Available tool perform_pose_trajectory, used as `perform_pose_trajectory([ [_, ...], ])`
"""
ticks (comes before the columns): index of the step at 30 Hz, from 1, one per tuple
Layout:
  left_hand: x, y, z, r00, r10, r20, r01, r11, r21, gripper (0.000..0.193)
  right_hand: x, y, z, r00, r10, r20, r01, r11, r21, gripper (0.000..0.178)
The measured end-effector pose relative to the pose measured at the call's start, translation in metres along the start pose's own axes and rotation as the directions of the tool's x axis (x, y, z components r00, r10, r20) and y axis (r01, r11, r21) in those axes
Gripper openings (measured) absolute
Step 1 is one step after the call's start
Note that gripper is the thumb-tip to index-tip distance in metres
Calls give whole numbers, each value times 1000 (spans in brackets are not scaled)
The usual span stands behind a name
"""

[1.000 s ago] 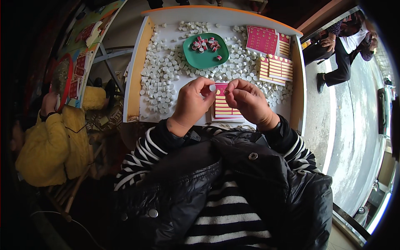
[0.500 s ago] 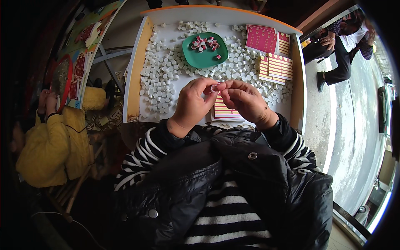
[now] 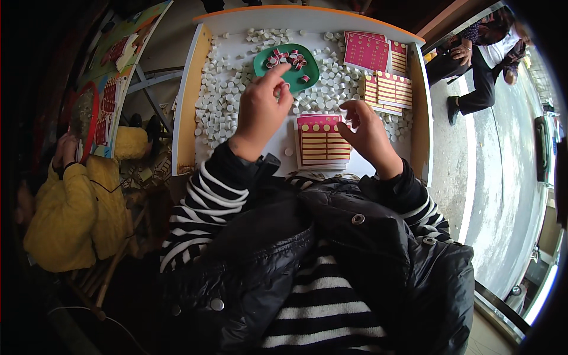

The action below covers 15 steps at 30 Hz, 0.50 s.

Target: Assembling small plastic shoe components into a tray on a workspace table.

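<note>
Labelled pieces in a green dish; one piece in the left hand

Crimson paper label sheets with gold dots and cream strips (image 3: 324,160) are stacked at the near edge of a shallow, wood-sided white box (image 3: 422,118); their print is too small to be read. Further crimson sheets (image 3: 365,52) and strip-printed cream sheets (image 3: 394,92) are laid at the far right corner. In a green, rounded-square dish (image 3: 312,62), red-and-white banded short cylinders (image 3: 300,61) are contained. Loose white short cylinders (image 3: 220,100) are scattered around it over the box floor. By the left hand (image 3: 264,109), a small white-and-pink cylinder (image 3: 285,87) is gripped at the dish's near edge, with the index finger extended over the dish. The right hand (image 3: 368,131) is held at the stack's right edge, its thumb and index finger parted.
</note>
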<state>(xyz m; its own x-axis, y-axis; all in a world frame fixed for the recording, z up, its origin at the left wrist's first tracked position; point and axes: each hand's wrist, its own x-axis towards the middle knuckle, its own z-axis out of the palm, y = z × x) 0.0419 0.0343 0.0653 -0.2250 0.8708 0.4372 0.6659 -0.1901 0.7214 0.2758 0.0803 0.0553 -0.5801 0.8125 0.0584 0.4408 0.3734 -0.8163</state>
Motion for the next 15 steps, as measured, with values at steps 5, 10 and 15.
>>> perform_pose_trajectory([
  [5,-4,-17,-1,973,227,36,-229,953,197,30,-16,33,-1,989,-105,-106,66,946,-317,30],
  [10,-54,-16,-12,909,26,415,-120,972,200,27,-19,43,4,997,-56,-60,36,956,-290,25],
  [15,-80,-19,-8,855,2,518,-96,983,155,26,-17,45,12,996,-64,-64,46,965,-258,21],
])
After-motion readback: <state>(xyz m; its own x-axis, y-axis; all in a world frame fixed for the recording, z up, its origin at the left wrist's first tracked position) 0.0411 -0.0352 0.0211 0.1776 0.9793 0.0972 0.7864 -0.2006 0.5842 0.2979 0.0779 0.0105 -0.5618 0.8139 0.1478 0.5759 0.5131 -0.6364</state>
